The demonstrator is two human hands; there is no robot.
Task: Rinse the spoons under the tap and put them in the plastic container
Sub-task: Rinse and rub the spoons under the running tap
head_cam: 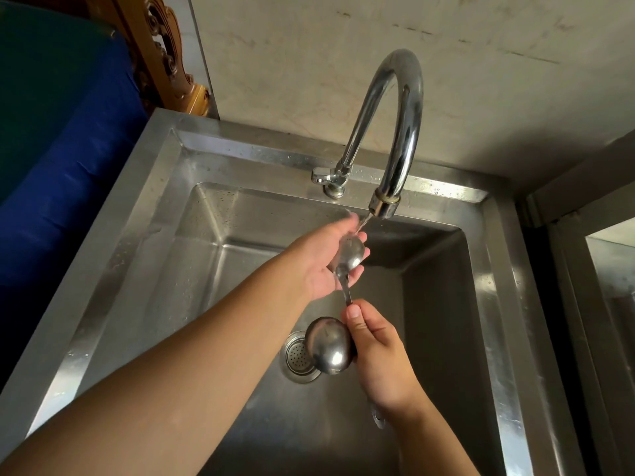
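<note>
A steel spoon [351, 255] lies with its bowl in the palm of my left hand [323, 262], right under the running spout of the chrome tap [400, 132]. My right hand [379, 352] pinches that spoon's handle between thumb and fingers. The same hand also holds a second spoon, whose rounded bowl [330, 348] points down and left over the drain. A bit of metal [377, 415] shows below my right wrist; what it is I cannot tell. No plastic container is in view.
The steel sink [161, 214] has a strainer drain [297, 360] in its floor. The tap's lever [320, 175] sits at the back rim. A blue cloth-covered object [58, 187] lies at the left, a second steel basin [615, 269] at the right.
</note>
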